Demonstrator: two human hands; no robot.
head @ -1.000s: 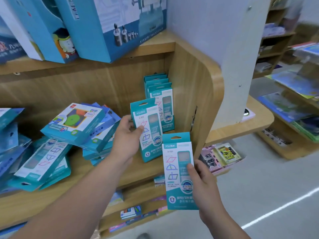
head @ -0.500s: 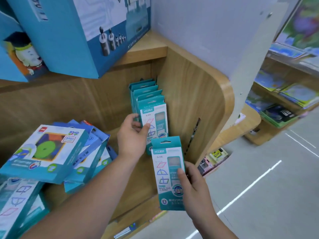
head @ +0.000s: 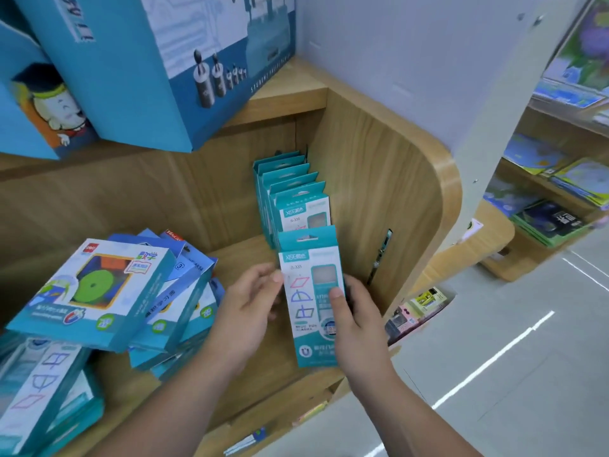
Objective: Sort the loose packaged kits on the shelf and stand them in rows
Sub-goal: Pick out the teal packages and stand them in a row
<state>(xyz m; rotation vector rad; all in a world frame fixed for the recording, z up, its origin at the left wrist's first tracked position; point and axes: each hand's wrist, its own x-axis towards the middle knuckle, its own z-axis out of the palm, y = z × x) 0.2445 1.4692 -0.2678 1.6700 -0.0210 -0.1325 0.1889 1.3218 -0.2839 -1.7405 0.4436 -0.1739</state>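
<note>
A row of several teal shape kits (head: 298, 199) stands upright against the right wall of the wooden shelf (head: 237, 258). In front of that row I hold one more teal shape kit (head: 308, 291) upright. My right hand (head: 357, 328) grips its right edge, thumb across the front. My left hand (head: 250, 301) sits at its left edge, thumb tip touching the box, fingers loosely bent. To the left lies a loose heap of blue kits, topped by a box with a green disc (head: 95, 291). More teal shape kits (head: 36, 390) lie flat at the lower left.
Large blue boxes (head: 158, 61) stand on the shelf above. The curved wooden side panel (head: 395, 206) closes the shelf on the right, with a white pillar (head: 428, 61) behind it. Lower shelves hold small packs (head: 418, 308). Another shelf of books (head: 553, 192) stands across the aisle.
My left hand let go of the kit it stood in the row and came to the kit in my right hand. That kit rose up in front of the row.
</note>
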